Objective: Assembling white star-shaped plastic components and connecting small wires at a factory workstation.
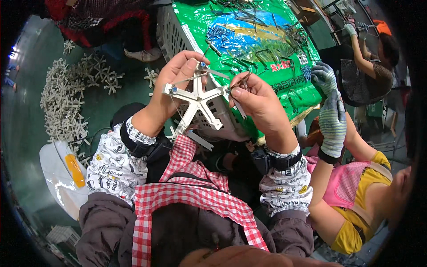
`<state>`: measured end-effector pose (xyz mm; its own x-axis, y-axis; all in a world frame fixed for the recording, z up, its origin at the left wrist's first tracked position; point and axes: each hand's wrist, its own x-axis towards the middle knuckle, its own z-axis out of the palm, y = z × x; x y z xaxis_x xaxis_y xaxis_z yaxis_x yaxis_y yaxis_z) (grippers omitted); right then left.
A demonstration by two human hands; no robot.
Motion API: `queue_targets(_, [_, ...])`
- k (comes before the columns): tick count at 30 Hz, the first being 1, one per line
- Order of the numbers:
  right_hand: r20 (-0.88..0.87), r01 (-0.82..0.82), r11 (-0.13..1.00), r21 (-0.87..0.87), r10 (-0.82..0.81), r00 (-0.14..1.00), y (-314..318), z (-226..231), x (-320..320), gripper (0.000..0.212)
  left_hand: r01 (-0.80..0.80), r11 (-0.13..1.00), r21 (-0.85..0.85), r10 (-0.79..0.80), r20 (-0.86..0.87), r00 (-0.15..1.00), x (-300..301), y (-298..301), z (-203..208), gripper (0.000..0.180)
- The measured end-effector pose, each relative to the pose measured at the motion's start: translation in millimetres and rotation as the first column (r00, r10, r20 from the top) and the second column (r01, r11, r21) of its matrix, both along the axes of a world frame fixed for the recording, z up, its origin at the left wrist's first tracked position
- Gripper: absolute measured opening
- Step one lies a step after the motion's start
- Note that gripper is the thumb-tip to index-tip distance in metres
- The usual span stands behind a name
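Note:
A white plastic frame with star-like arms (194, 95) is gripped along its left side by my left hand (163, 103), fingers bent around it. Small blue pieces sit at the ends of two arms, and thin pale strips run beside them. At the tip of the frame's right arm, my right hand (267, 106) pinches thumb against forefinger. Thin dark strips (243, 81) stick out of that pinch, and a pale strip hangs below it. How these strips meet the frame is hidden by my fingers.
A green printed sheet (275, 84) covers a white plastic crate (171, 38); blue pieces (219, 36) and dark strips lie on it. Many white star frames (62, 100) are heaped on the floor at left. A co-worker's striped gloves (332, 124) are close at right; another person sits farther back.

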<state>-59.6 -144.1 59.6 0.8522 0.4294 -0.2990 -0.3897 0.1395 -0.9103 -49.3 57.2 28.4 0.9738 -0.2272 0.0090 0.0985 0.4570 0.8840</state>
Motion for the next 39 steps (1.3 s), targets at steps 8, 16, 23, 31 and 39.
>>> queue_targets(8, [-0.014, -0.058, 0.998, 0.036, 0.058, 0.998, 6, 0, 7, 0.012, 0.063, 0.997, -0.043, -0.063, -0.013, 0.998, 2, 8, 8, 0.028])
queue_targets(16, [0.023, -0.036, 0.998, -0.045, 0.037, 0.999, -4, -3, -2, 0.013, 0.121, 0.992, 0.039, -0.124, 0.096, 0.988, -8, 1, 3, 0.025])
queue_targets(23, [0.013, -0.041, 0.998, -0.054, 0.042, 0.999, -5, 1, -4, 0.020, 0.094, 0.993, 0.066, -0.100, 0.106, 0.989, -10, 3, 5, 0.026])
queue_targets(31, [-0.078, -0.108, 0.994, -0.028, 0.106, 0.991, -6, 9, 1, 0.019, 0.231, 0.945, -0.231, -0.271, -0.163, 0.949, -3, 4, 16, 0.030])
queue_targets(39, [-0.095, -0.087, 0.989, 0.119, 0.098, 0.991, -5, 10, -4, 0.019, 0.323, 0.799, -0.507, -0.484, -0.225, 0.845, 6, 3, -17, 0.032])
